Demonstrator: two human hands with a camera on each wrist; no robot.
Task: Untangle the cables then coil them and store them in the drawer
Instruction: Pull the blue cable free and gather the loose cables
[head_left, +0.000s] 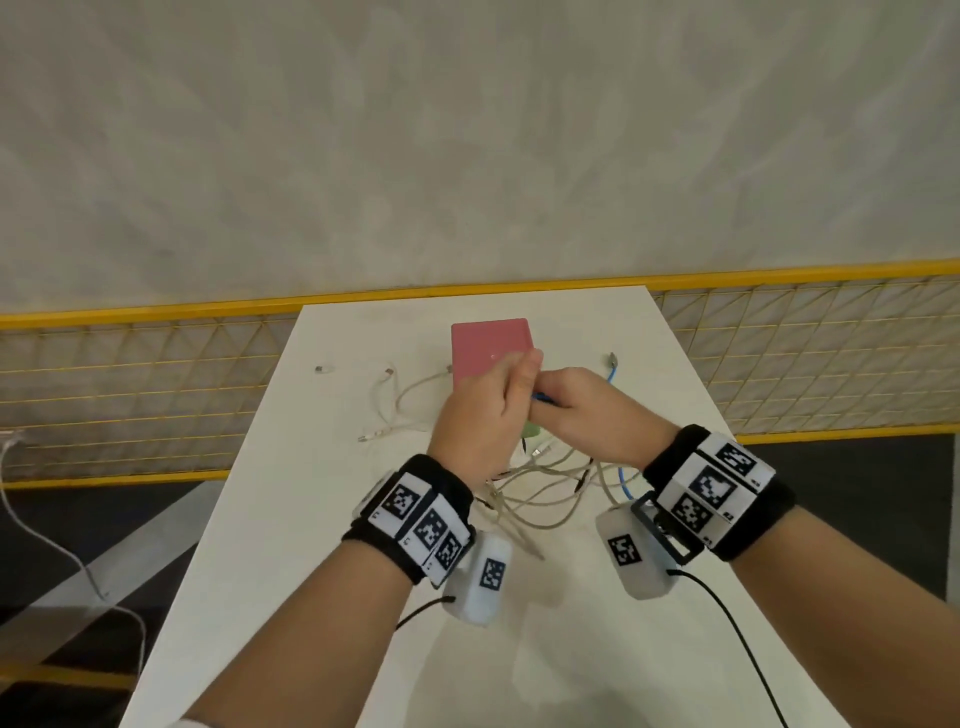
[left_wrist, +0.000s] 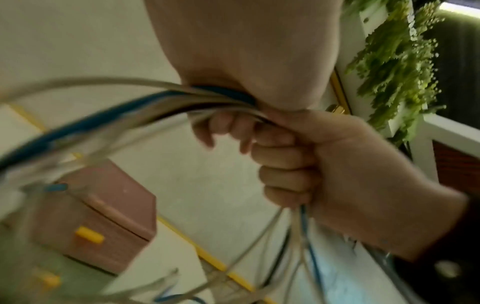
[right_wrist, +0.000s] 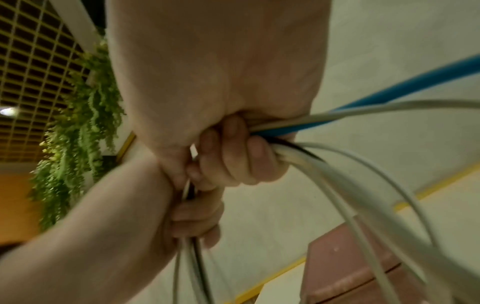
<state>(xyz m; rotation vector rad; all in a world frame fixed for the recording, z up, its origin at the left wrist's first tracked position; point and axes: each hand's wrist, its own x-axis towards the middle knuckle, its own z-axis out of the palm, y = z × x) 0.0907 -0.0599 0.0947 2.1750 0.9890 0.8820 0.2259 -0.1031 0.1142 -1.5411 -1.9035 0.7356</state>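
Note:
Above the white table (head_left: 311, 519) my two hands meet, both gripping one bundle of white, blue and black cables (head_left: 540, 488). My left hand (head_left: 483, 410) has its fingers (left_wrist: 221, 127) curled round the bundle (left_wrist: 182, 98). Right beside it, my right hand (head_left: 576, 410) makes a fist (left_wrist: 298, 164) round the same cables (right_wrist: 311, 127). Loops hang from both hands down to the table. A blue cable end (head_left: 615, 369) lies to the right. The pink drawer box (head_left: 491, 343) stands just behind my hands, with a yellow handle (left_wrist: 89, 234) and a green drawer (left_wrist: 39, 277) below it.
Loose white cable ends (head_left: 384, 395) and a small connector (head_left: 322, 369) lie left of the box. A yellow mesh fence (head_left: 156, 389) runs behind the table. Another white cable (head_left: 78, 561) trails on the floor at the left. Hanging green plants (left_wrist: 389, 61) show in the wrist views.

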